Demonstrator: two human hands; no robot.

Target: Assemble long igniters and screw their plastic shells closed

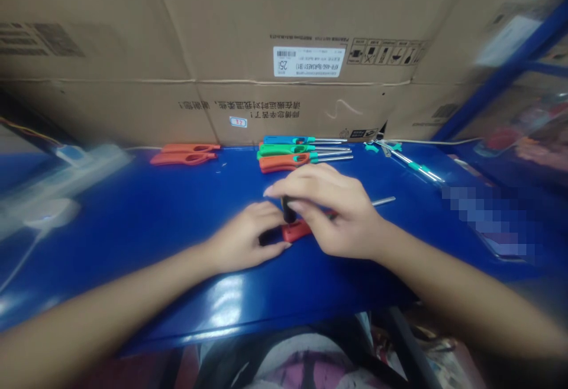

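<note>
A red gas lighter (298, 231) lies on the blue tabletop (146, 223), its metal rod (384, 201) pointing right and its middle hidden by the right hand (332, 211). That hand grips a black cylindrical tool (289, 210) between thumb and fingers, upright, with the lower end at the lighter's left end; the tip is too small to make out. The left hand (251, 235) pinches that same end of the lighter, thumb on the near side and fingers on the far side.

Beyond the red lighter, blue (284, 140), green (279, 151) and orange (284, 163) lighters lie side by side, rods also to the right. Farther left of it are two orange lighter handles (184, 157), touching each other. Beyond it to the right lie metal tubes with teal fittings (412, 165); nearer, on its right, is a flat object (492, 223) obscured by pixels.

Well to the left of the lighter sit a blurred white power strip (89, 170) and a round white device (51, 214) with a cable. Behind it all stands a printed cardboard box (222, 51) bearing a white label (309, 61).
</note>
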